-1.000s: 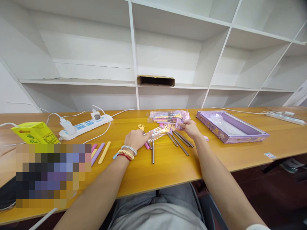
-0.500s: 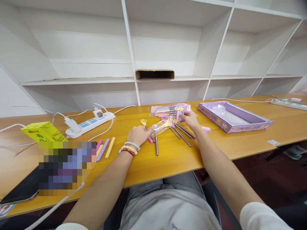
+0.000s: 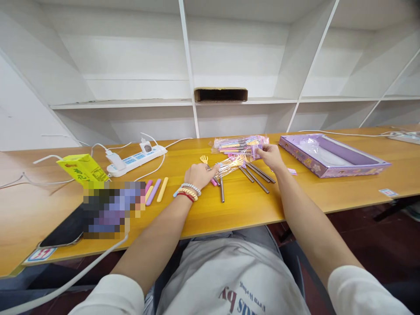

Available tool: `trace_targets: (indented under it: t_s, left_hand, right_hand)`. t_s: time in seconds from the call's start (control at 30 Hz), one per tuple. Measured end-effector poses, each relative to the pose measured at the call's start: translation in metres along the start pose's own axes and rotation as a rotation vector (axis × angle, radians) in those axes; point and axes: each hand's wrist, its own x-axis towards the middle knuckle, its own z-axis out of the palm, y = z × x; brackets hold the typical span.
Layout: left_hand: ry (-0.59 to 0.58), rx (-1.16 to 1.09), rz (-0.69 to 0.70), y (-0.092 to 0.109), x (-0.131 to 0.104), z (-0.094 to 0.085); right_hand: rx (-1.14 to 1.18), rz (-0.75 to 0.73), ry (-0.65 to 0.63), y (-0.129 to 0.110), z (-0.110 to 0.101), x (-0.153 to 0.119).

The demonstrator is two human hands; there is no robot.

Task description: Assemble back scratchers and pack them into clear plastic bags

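Note:
A clear plastic packet with yellow hand-shaped back scratcher heads inside is stretched between my hands. My left hand, wearing several bracelets at the wrist, pinches its left end. The purple card at its right end is between the thumb and fingers of my right hand. Several metal rods lie on the table below the packet. Beside my left hand a loose yellow hand-shaped head shows. Pink, purple and yellow handles rest farther left.
Behind my hands lie more packed back scratchers. An open purple box stands at the right. On the left are a power strip, a yellow carton, a phone and cables. White shelves hold a cardboard box.
The camera view has shifted, so the scene sits farther right and slightly higher. Both hands keep their hold on the packet, with little movement against the table.

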Motion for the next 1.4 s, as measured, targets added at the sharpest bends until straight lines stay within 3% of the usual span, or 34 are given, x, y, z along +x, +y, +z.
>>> trace_targets:
  t_s: [0.43,0.8,1.07,1.4]
  left_hand:
    - [0.017,-0.009,0.006,0.006,0.008,0.003]
    - [0.029,0.011,0.011,0.022,0.01,0.001]
    - [0.023,0.036,0.008,0.025,0.004,-0.007]
    - [0.033,0.076,0.048,0.011,0.005,0.001]
  right_hand:
    - [0.167,0.088,-0.104,0.013,0.001,0.001]
    - [0.166,0.037,0.126,0.023,-0.009,0.003]
    - [0.077,0.037,0.187,0.026,-0.006,0.008]
    - [0.105,0.074,0.067,0.029,-0.002,0.012]
